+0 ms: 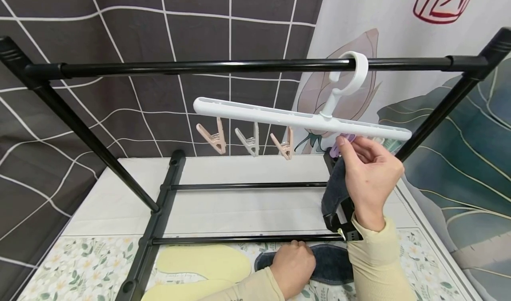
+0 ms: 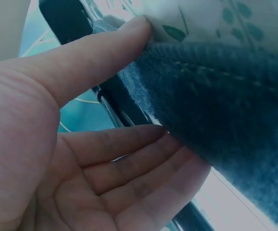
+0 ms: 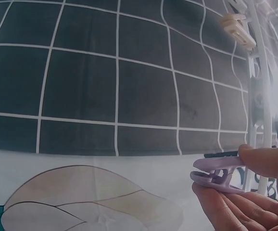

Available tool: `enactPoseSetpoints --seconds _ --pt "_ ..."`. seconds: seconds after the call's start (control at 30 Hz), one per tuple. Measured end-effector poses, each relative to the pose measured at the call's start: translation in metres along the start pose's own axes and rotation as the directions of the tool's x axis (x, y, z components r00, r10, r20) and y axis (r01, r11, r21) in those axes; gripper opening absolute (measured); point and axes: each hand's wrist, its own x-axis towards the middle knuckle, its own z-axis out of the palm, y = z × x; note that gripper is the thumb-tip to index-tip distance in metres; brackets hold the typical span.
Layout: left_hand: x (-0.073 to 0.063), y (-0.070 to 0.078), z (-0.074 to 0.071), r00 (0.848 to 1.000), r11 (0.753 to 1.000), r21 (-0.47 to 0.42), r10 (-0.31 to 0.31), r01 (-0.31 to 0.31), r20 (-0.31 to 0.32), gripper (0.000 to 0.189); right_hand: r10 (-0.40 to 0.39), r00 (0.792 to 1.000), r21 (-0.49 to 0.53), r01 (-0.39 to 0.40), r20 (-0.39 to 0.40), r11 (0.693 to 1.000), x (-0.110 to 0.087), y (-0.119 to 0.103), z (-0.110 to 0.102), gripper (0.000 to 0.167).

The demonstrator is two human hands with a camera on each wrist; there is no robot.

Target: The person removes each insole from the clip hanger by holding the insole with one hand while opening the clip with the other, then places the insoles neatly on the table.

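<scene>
In the head view my right hand (image 1: 373, 177) pinches a purple clothes peg (image 1: 344, 143) below the right part of a white hanger (image 1: 263, 115). Seen from the right wrist, thumb and fingers lie on either side of the peg (image 3: 218, 173). A dark blue strip of fuzzy cloth (image 1: 334, 188) hangs beside this hand; its upper end is partly hidden by the hand. Lower down, my left hand (image 1: 293, 265) grips a dark blue insole (image 1: 329, 263) close over the flowered cloth. The left wrist view shows thumb and fingers at the stitched edge of its fuzzy fabric (image 2: 216, 106).
The hanger hooks over the top bar (image 1: 199, 67) of a black rack. Two pink pegs (image 1: 215, 138) and a grey one (image 1: 250, 140) dangle from its left part. Yellow insoles (image 1: 203, 261) lie beside the left hand. Lower rack bars (image 1: 247, 239) cross behind the hands.
</scene>
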Motion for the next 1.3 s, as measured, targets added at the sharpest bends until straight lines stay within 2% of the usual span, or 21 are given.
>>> enactPoseSetpoints --seconds 0.13,0.37,0.6,0.77,0.87,1.1,1.3 --pt "0.000 0.000 0.000 1.000 1.000 0.016 0.009 -0.009 -0.012 0.019 0.014 1.000 0.016 -0.014 -0.004 1.000 0.001 0.000 0.000 0.022" --pt "0.000 0.000 0.001 1.000 1.000 -0.015 0.024 -0.024 -0.005 0.020 0.030 0.999 0.026 -0.030 -0.011 0.999 0.001 0.000 0.000 0.023" --pt "0.000 -0.001 0.001 1.000 0.999 -0.022 0.026 -0.026 0.014 0.030 0.037 0.999 0.019 -0.037 -0.013 0.999 0.002 0.002 -0.001 0.025" --pt "-0.001 -0.002 0.000 0.999 0.999 -0.033 0.030 -0.029 0.033 0.045 0.037 0.999 0.016 -0.037 -0.003 0.999 0.001 0.002 -0.001 0.026" --pt "0.000 -0.004 -0.002 0.998 0.997 -0.063 0.039 -0.035 0.052 0.049 0.039 0.999 0.016 -0.039 -0.001 0.999 0.002 0.003 -0.002 0.028" --pt "0.002 -0.014 -0.011 0.998 0.985 -0.171 0.033 -0.023 0.055 0.033 0.032 0.999 0.001 -0.032 0.002 0.999 0.002 0.003 -0.005 0.031" --pt "0.004 -0.019 -0.018 0.999 0.979 -0.205 0.005 0.005 0.049 0.033 0.023 1.000 -0.008 -0.023 0.003 1.000 0.003 0.005 -0.007 0.030"
